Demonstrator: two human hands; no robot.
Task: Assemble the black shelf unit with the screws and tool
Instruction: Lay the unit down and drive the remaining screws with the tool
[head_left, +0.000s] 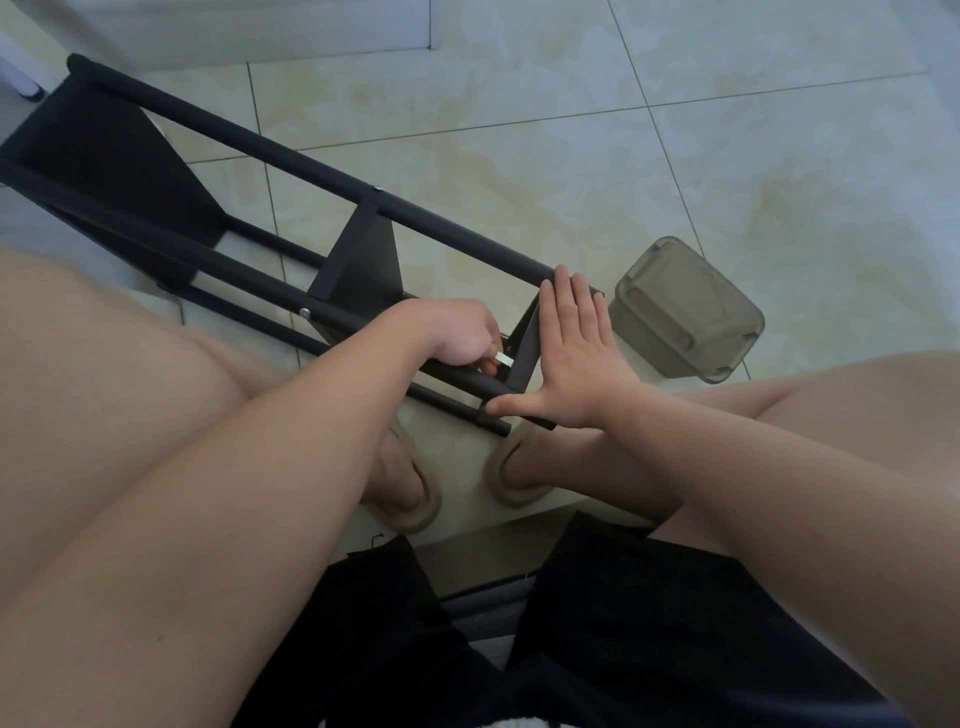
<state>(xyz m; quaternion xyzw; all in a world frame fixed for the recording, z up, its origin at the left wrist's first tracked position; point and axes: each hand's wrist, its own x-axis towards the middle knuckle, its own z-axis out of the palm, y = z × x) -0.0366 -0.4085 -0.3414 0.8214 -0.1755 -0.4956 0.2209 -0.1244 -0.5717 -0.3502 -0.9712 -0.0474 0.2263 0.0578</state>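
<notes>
The black shelf unit (291, 171) lies on its side on the tiled floor, its poles running from upper left to the centre. My right hand (576, 353) lies flat with straight fingers against the nearest black shelf panel (524, 353) at the unit's near end, thumb stretched along a pole end. My left hand (462, 338) is curled around a small silvery tool (503, 358) right beside that panel, at a pole. Silver screw heads (378, 189) show on the poles.
A translucent grey plastic box (685, 306) sits on the floor just right of the unit's end. My two feet in beige slippers (410, 493) rest below the unit. A white wall base runs along the top left.
</notes>
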